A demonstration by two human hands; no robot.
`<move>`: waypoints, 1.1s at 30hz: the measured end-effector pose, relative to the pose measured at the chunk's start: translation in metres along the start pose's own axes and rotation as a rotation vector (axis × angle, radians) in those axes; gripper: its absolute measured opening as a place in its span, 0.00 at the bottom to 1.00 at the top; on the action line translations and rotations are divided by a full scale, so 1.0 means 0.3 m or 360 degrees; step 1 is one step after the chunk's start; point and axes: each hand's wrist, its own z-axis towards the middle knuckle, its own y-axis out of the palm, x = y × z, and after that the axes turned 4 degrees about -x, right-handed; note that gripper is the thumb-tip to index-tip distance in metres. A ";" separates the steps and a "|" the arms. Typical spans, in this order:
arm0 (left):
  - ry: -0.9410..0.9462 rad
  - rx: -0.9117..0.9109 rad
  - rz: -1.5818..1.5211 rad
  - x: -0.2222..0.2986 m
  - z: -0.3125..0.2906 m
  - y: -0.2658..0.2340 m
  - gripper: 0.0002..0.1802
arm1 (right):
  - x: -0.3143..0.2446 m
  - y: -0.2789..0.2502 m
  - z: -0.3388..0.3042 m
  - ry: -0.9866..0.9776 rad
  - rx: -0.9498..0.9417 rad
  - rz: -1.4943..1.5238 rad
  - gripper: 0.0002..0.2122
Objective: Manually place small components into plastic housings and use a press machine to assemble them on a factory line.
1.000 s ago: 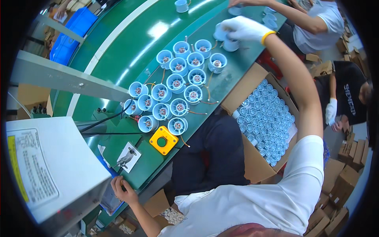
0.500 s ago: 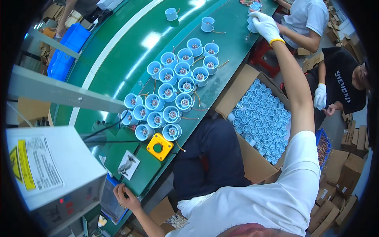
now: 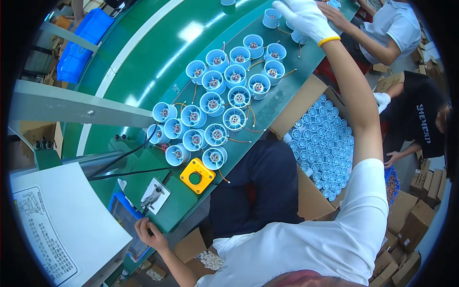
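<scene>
My right hand (image 3: 306,20), in a white knitted glove with a yellow cuff, reaches over the far end of the green bench with its fingers stretched out. Just under it stand light-blue round plastic housings, one of them (image 3: 300,36) beside the palm and another (image 3: 272,18) below the fingertips. Several more such housings (image 3: 213,104), with small motor-like centres and thin wires, stand in a cluster along the bench. My bare left hand (image 3: 149,233) rests at the near bench edge, fingers loosely bent and nothing visible in them, close to a small metal fixture (image 3: 154,196).
A yellow box with a round button (image 3: 197,176) sits by the cluster. An open carton (image 3: 313,193) full of blue parts stands right of my legs. A white machine (image 3: 71,215) and a grey beam (image 3: 76,103) are at left. Co-workers (image 3: 392,33) sit at the far right.
My right hand has moved left over the bench, its fingers now stretched out, and housings stand beneath it. The whole view has shifted slightly. My left hand stays at the bench edge.
</scene>
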 end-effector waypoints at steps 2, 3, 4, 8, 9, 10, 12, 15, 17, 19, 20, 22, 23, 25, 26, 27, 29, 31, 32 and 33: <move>-0.0030 -0.0011 0.0008 0.001 -0.001 -0.003 0.07 | 0.005 0.017 -0.001 -0.0177 0.0038 0.0161 0.21; -0.0016 -0.0003 -0.0001 -0.003 0.009 -0.001 0.07 | 0.009 0.026 -0.004 -0.0348 0.0080 0.0317 0.22; -0.0012 0.0002 -0.0005 0.001 0.010 -0.003 0.07 | -0.001 0.035 -0.009 -0.0521 0.0113 0.0480 0.23; -0.0020 0.0014 0.0009 -0.002 -0.003 -0.004 0.07 | -0.082 0.034 -0.002 0.0445 -0.0528 -0.0164 0.26; -0.0015 0.0023 0.0009 -0.003 -0.001 0.000 0.07 | -0.087 0.039 -0.002 0.0441 -0.0530 -0.0162 0.26; -0.0019 0.0023 0.0010 -0.002 0.001 0.000 0.07 | -0.091 0.047 -0.004 0.0420 -0.0544 -0.0127 0.25; -0.0012 0.0017 0.0039 -0.001 0.004 -0.002 0.07 | -0.098 0.068 -0.015 0.0380 -0.0572 -0.0057 0.22; -0.0026 0.0021 0.0059 0.005 0.006 -0.001 0.07 | -0.162 0.151 -0.037 0.0457 -0.0633 0.0056 0.25; -0.0057 0.0038 0.0073 0.009 0.002 -0.008 0.07 | -0.194 0.172 -0.050 0.0487 -0.0671 0.0121 0.26; -0.0032 0.0036 0.0056 0.010 0.003 -0.006 0.07 | -0.218 0.175 -0.052 0.0444 -0.0710 0.0155 0.29; 0.0005 0.0035 0.0030 0.009 0.007 0.001 0.07 | -0.229 0.175 -0.050 0.0419 -0.0724 0.0171 0.30; 0.0034 0.0041 0.0010 0.004 0.012 0.002 0.07 | -0.220 0.195 -0.069 0.0429 -0.0687 0.0252 0.31; 0.0063 0.0042 0.0016 0.001 0.012 -0.001 0.07 | -0.215 0.208 -0.083 0.0451 -0.0648 0.0329 0.31; 0.0127 0.0057 0.0017 0.004 0.020 0.010 0.07 | -0.236 0.225 -0.089 0.0452 -0.0597 0.0398 0.32; 0.0124 0.0064 0.0012 0.006 0.021 0.012 0.07 | -0.264 0.235 -0.098 0.0468 -0.0543 0.0405 0.32; 0.0118 0.0060 0.0009 0.010 0.023 0.013 0.07 | -0.287 0.242 -0.107 0.0487 -0.0488 0.0411 0.31; 0.0108 0.0048 0.0009 0.014 0.029 0.010 0.07 | -0.319 0.214 -0.109 0.0504 -0.0429 0.0418 0.31; 0.0127 0.0053 0.0005 0.021 0.035 0.009 0.07 | -0.330 0.125 -0.091 0.0348 -0.0564 0.0483 0.30; 0.0142 0.0064 0.0002 0.030 0.037 0.011 0.07 | -0.332 0.088 -0.085 0.0266 -0.0629 0.0514 0.30; 0.0157 0.0074 -0.0002 0.034 0.035 0.008 0.07 | -0.326 0.056 -0.103 0.0267 -0.0627 0.0513 0.30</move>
